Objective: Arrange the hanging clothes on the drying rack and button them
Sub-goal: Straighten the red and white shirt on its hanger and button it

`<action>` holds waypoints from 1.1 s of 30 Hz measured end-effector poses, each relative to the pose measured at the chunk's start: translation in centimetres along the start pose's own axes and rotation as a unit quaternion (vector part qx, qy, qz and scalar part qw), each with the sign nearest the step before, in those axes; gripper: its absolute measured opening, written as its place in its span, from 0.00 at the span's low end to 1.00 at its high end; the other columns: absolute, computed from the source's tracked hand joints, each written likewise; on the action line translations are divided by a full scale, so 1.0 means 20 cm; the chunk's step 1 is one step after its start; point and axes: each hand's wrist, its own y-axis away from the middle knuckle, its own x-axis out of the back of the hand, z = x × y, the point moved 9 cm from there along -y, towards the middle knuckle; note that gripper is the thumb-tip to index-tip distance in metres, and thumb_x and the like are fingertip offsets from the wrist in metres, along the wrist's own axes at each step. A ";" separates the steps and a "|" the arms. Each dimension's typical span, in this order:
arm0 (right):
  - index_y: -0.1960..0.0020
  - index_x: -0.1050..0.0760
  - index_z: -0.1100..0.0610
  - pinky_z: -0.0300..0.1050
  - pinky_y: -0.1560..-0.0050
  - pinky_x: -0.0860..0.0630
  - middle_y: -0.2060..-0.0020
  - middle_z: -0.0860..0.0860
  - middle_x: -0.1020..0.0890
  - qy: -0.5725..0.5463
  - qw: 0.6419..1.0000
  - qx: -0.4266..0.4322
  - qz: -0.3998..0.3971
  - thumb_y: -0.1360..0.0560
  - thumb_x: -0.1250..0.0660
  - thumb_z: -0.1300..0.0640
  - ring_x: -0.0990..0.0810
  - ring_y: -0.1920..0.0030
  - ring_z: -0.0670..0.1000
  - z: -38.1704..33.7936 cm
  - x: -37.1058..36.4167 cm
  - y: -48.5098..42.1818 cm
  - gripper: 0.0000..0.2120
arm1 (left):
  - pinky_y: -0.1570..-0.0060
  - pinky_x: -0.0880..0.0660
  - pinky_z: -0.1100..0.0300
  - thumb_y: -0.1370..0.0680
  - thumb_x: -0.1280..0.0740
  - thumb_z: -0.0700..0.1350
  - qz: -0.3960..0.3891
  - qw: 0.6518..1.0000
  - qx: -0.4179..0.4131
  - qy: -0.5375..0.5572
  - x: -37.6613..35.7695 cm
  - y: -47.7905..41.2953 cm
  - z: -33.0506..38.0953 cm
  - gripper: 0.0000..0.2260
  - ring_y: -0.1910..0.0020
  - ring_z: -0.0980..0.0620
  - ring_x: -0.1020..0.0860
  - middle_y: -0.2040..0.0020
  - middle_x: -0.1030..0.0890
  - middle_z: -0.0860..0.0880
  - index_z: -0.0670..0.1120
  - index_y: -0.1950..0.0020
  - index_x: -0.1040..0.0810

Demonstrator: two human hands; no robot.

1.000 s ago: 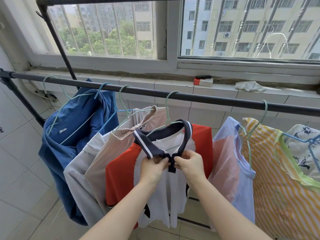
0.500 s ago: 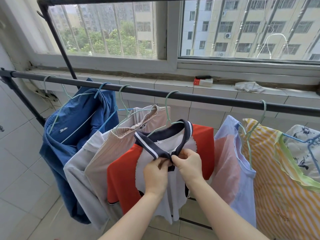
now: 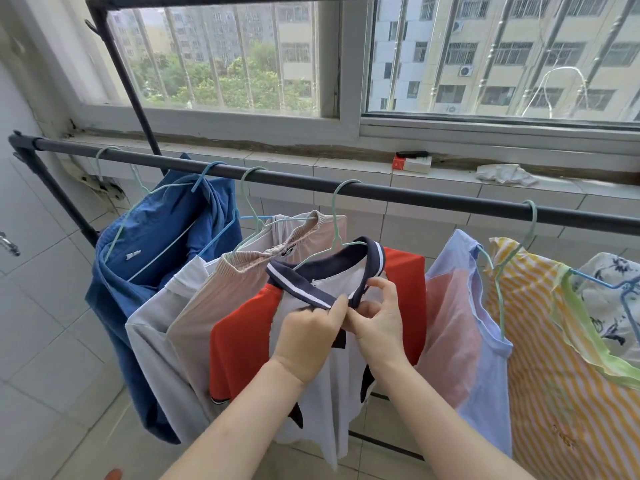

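Observation:
A white and red polo shirt (image 3: 242, 341) with a navy collar (image 3: 375, 258) hangs on a pale green hanger from the black rack rail (image 3: 433, 199). My left hand (image 3: 308, 334) pinches the left collar end and placket just below the neck. My right hand (image 3: 377, 317) pinches the right side of the placket against it, fingers curled, index finger raised. The button itself is hidden between my fingers. Both hands meet at the shirt's front, under the collar.
Left of the polo hang a beige ribbed top (image 3: 214, 299), a grey garment (image 3: 149, 341) and a blue shirt (image 3: 156, 244). Right of it hang a lilac and pink top (image 3: 464, 313), a yellow striped garment (image 3: 554, 358) and a floral piece (image 3: 609, 296). A small red and white box (image 3: 412, 164) and a rag (image 3: 502, 173) lie on the tiled sill.
My hands have moved up and closer together at the collar. The left hand now overlaps the right at the placket, and my right index finger has lifted.

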 end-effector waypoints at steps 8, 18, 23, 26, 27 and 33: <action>0.45 0.34 0.43 0.41 0.62 0.27 0.75 0.44 0.27 0.045 0.998 0.041 -0.008 0.32 0.29 0.66 0.28 0.71 0.46 -0.05 -0.01 0.00 0.25 | 0.61 0.36 0.59 0.40 0.39 0.36 -0.044 0.964 -0.122 -0.232 0.01 -0.08 0.12 0.11 0.63 0.49 0.33 0.72 0.27 0.53 0.51 0.76 0.26; 0.57 0.23 0.54 0.29 0.61 0.25 0.64 0.46 0.17 0.085 0.995 0.049 0.026 0.33 0.27 0.62 0.20 0.64 0.39 -0.07 0.03 0.00 0.08 | 0.51 0.28 0.55 0.24 0.35 0.49 -0.220 0.942 0.169 0.189 -0.16 -0.14 -0.24 0.06 0.47 0.47 0.24 0.51 0.19 0.49 0.47 0.53 0.22; 0.61 0.21 0.48 0.32 0.58 0.24 0.66 0.42 0.18 0.054 0.997 0.025 0.052 0.32 0.29 0.65 0.19 0.64 0.37 -0.04 0.02 -0.02 0.11 | 0.45 0.27 0.54 0.27 0.32 0.41 -0.214 0.921 0.178 0.272 -0.18 -0.12 -0.21 0.07 0.47 0.49 0.21 0.50 0.17 0.49 0.44 0.50 0.19; 0.55 0.18 0.55 0.32 0.58 0.23 0.64 0.42 0.17 0.039 0.997 0.004 0.063 0.32 0.30 0.66 0.18 0.62 0.38 -0.01 0.02 -0.02 0.09 | 0.45 0.26 0.55 0.27 0.32 0.39 -0.208 0.918 0.177 0.287 -0.18 -0.11 -0.20 0.09 0.47 0.50 0.21 0.50 0.17 0.48 0.44 0.48 0.19; 0.56 0.18 0.54 0.32 0.57 0.23 0.64 0.43 0.17 0.035 0.997 0.002 0.066 0.32 0.30 0.67 0.18 0.61 0.39 0.00 0.02 -0.02 0.10 | 0.45 0.26 0.55 0.27 0.32 0.39 -0.198 0.919 0.179 0.290 -0.17 -0.11 -0.19 0.09 0.48 0.50 0.21 0.51 0.17 0.48 0.45 0.48 0.19; 0.55 0.19 0.53 0.39 0.53 0.21 0.61 0.46 0.16 0.018 0.997 -0.005 0.075 0.32 0.30 0.67 0.17 0.58 0.43 -0.01 0.02 -0.01 0.11 | 0.55 0.27 0.53 0.28 0.34 0.37 -0.123 0.929 0.191 0.293 -0.09 -0.11 -0.18 0.06 0.55 0.45 0.22 0.59 0.19 0.50 0.46 0.54 0.26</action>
